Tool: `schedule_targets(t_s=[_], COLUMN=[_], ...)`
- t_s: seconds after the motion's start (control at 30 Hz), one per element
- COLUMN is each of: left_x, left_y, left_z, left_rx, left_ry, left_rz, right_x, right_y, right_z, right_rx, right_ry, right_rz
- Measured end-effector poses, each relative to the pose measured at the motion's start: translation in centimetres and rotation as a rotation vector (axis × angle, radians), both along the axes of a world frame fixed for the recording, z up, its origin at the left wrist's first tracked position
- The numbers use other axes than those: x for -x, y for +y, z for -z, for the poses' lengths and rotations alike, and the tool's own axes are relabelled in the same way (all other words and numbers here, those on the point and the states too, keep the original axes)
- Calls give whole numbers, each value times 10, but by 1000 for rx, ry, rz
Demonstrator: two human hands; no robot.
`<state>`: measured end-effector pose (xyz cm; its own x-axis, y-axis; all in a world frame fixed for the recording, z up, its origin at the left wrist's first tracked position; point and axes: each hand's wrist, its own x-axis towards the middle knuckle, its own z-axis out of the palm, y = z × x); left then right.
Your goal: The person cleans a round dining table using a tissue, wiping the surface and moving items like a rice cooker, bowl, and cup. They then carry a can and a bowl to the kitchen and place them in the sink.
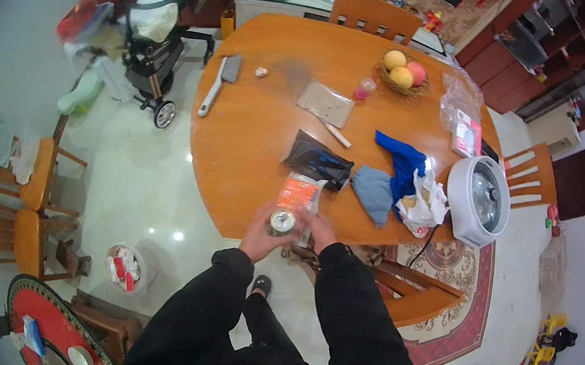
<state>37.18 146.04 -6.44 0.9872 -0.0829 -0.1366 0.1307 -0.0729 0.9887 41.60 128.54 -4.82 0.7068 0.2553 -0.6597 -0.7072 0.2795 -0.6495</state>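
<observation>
At the near edge of the wooden table, my left hand is closed around a small jar with a silvery lid. My right hand is at the jar's right side, its fingers close to the lid; whether they grip it is unclear. Just beyond lies an orange and clear plastic packet, partly behind the hands. Past that are a black plastic pouch, a light-handled tool and a clear flat bag. A grey-blue cloth and a blue cloth lie to the right.
A white electric pot with a glass lid stands at the table's right, by a white plastic bag. Farther back are a fruit basket, a pink bottle and a brush. A chair stands near my right arm.
</observation>
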Motion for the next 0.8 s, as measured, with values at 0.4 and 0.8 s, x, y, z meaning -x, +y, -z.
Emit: schedule_targets(t_s=[0.4,0.8], left_x=[30,152], left_y=[42,133], left_z=[-64,-163], left_rx=[-46,153], left_ry=[24,-133], left_rz=[-19,-38], right_x=[21,100], right_y=[0,104], right_z=[-43,-120], right_rx=[-18,204], right_ry=[-189,-505], right_rz=[-94,-605])
